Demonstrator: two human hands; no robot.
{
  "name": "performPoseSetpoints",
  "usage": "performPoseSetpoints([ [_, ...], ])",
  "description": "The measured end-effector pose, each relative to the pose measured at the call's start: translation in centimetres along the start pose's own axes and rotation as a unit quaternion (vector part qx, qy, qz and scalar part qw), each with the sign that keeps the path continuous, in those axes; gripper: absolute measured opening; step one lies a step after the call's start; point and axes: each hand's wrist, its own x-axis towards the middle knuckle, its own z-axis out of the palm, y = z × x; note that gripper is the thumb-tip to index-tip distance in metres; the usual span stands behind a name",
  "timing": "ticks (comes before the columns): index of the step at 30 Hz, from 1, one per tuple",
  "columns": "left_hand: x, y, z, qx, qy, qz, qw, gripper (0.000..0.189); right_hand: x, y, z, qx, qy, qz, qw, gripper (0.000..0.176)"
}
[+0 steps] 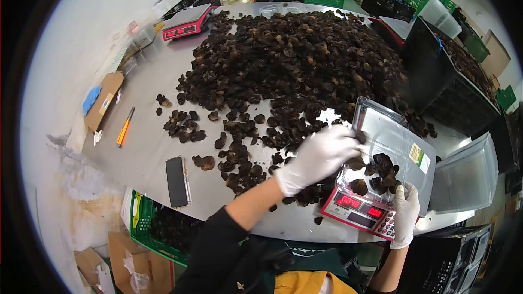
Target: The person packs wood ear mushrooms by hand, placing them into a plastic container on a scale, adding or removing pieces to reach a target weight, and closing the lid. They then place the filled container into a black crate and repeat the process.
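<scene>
My left hand (321, 158), in a white glove, is over the left side of a clear plastic container (396, 140). Its fingers are closed and slightly blurred, with a dark wood ear mushroom (360, 137) at the fingertips. Gloved likewise, my right hand (406, 215) grips the container's near right edge, thumb towards the inside. Several wood ear mushrooms (383, 164) lie in the container. It rests on a red digital scale (357, 216) whose left display seems to read 0.048. A label (419, 158) is stuck on the plastic.
A large heap of wood ears (305, 49) covers the back of the metal table (147, 125). At left lie a phone (176, 182) and an orange cutter (125, 127). Clear containers (468, 171) and a black crate (436, 76) stand at right; another scale (188, 24) sits behind.
</scene>
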Motion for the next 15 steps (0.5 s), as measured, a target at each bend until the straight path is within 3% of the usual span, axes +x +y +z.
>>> performPoseSetpoints([
  [2,2.8,2.3,2.2,0.008,-0.075,0.067,0.995,0.009,0.1,-0.3,0.3,0.054,-0.017,0.033,0.998,0.025],
  [4,3.3,2.2,5.8,-0.008,-0.153,0.079,0.985,0.016,0.1,-0.9,0.0,0.059,-0.026,0.059,0.996,0.024],
  [5,3.6,2.6,6.3,-0.002,-0.236,0.065,0.969,0.022,0.2,-1.2,-0.2,0.061,-0.03,0.072,0.995,0.024],
  [8,2.7,3.3,6.0,-0.072,-0.17,0.079,0.98,0.039,0.4,-1.6,-0.5,0.076,-0.025,0.079,0.994,0.022],
  [11,1.9,1.4,1.1,-0.034,-0.08,-0.024,0.996,0.038,0.0,-1.8,-0.9,0.086,-0.025,0.087,0.992,0.022],
  [13,-0.1,-2.9,-3.0,0.131,-0.032,-0.091,0.987,0.036,-0.1,-1.9,-1.1,0.115,-0.028,0.082,0.99,0.022],
  [14,-1.6,-4.9,-5.6,0.271,-0.088,-0.139,0.948,0.039,0.0,-1.0,-0.7,0.129,-0.017,0.069,0.989,0.023],
  [15,-4.0,-6.8,-7.4,0.32,-0.034,-0.226,0.919,0.045,0.0,-0.7,-0.7,0.129,-0.011,0.072,0.989,0.023],
])
